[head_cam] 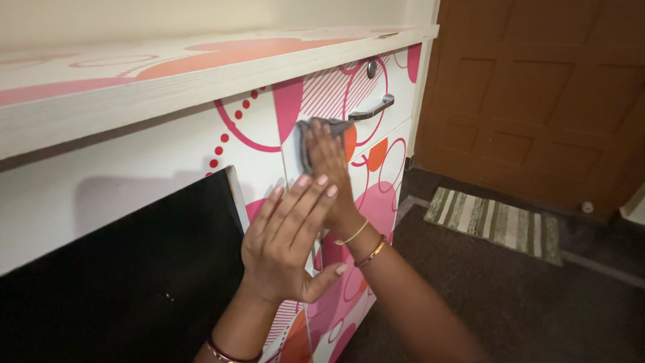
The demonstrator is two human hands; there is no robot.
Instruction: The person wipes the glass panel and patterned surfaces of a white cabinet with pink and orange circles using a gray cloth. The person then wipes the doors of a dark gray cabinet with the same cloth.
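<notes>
Pressing a grey cloth [321,134] flat against the pink-patterned drawer front [349,101] of the desk [201,74], the right hand [332,175] lies with fingers spread over the fabric, just below and left of the metal handle [371,109]. The left hand [285,238] rests open, fingers together, against the desk's front edge nearby, holding nothing.

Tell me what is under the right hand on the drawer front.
A grey cloth lies under the right hand, pressed flat against the patterned drawer front. Only its top and left edges show; the rest, and the surface beneath, is covered.
</notes>
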